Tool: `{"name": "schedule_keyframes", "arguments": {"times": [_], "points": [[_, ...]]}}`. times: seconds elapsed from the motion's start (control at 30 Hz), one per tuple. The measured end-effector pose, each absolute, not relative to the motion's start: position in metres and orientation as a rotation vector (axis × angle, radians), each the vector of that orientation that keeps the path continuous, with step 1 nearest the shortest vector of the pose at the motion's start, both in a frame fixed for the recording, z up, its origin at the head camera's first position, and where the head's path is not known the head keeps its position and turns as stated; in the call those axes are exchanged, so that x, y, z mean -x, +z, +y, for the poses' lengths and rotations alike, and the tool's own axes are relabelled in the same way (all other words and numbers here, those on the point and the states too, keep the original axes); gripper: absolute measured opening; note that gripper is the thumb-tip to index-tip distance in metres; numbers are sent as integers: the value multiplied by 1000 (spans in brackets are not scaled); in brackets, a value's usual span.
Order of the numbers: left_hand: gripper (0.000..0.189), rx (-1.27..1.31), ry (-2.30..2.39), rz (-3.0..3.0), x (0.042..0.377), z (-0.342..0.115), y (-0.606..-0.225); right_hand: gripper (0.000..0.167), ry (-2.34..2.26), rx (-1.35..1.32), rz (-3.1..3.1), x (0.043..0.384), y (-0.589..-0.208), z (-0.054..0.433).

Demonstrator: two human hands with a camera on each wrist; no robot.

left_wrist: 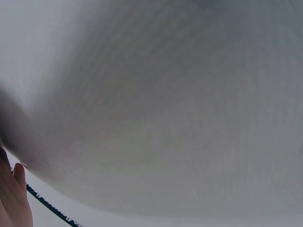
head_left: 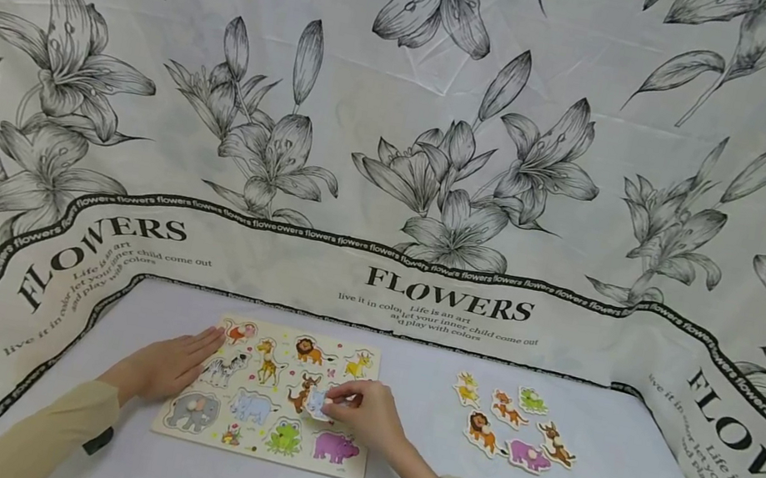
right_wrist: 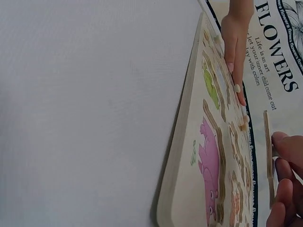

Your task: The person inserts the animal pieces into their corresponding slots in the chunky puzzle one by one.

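Observation:
A wooden animal puzzle board (head_left: 258, 459) lies flat on the white cloth. My left hand (head_left: 168, 362) rests with straight fingers along its left edge, beside the zebra (head_left: 226, 370). Above the board's right half, my right hand (head_left: 374, 417) pinches a pale blue puzzle piece (head_left: 315, 404) between thumb and fingers. That piece overlaps the kangaroo picture (head_left: 302, 395) in the head view. In the right wrist view the held piece (right_wrist: 269, 161) shows edge-on, tilted up off the board. Blurred pale surface fills most of the left wrist view, with fingers (left_wrist: 15, 198) at its lower left.
Several loose pieces lie right of the board, among them a lion (head_left: 483, 433), a purple hippo (head_left: 529, 456), a frog (head_left: 533, 400) and a kangaroo (head_left: 557, 443). A flower-printed cloth (head_left: 388, 206) rises behind the work surface.

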State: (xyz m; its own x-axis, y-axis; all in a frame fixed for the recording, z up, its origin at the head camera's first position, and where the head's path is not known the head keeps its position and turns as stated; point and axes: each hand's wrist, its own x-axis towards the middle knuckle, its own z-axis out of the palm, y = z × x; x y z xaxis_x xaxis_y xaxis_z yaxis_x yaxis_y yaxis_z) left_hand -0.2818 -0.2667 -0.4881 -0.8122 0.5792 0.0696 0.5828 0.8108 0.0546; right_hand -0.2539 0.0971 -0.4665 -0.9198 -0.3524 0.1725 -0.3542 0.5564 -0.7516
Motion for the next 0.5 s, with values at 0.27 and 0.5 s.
{"name": "schedule_keyframes", "arguments": {"times": [0.27, 0.5], "points": [[52, 940, -70, -2904, 285, -268, -492, 13, 1357, -663, -2762, 255, -470, 82], [52, 973, -80, -2811, 283, -270, -496, 14, 1367, -709, -2738, 254, -472, 70]]}}
